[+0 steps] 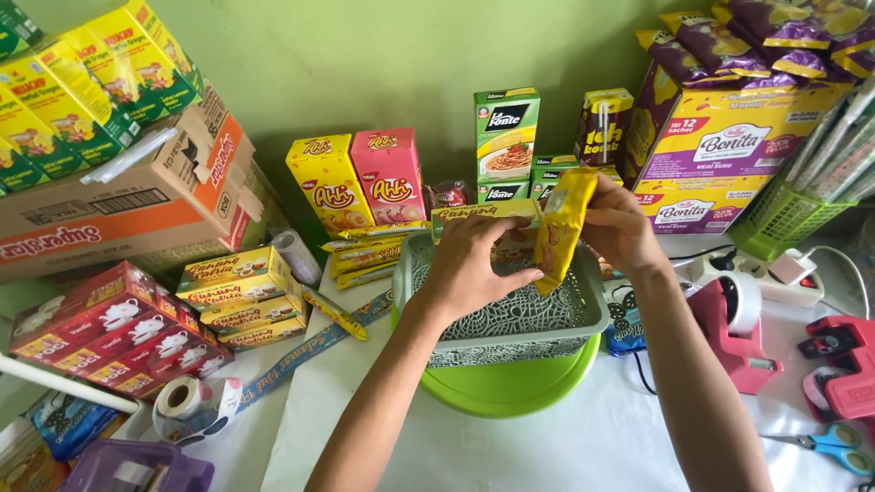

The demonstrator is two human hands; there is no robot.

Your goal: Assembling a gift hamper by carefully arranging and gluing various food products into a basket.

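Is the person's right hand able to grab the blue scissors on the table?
Probably yes. The scissors lie in the open on the white table, on the right hand's own side, with nothing on top. But that hand is holding a yellow snack packet now, so it isn't free.

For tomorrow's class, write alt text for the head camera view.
Two bare hands, left hand and right hand, hold a yellow snack packet over a grey patterned plastic basket on a lime-green round bowl, among stacked snack boxes.
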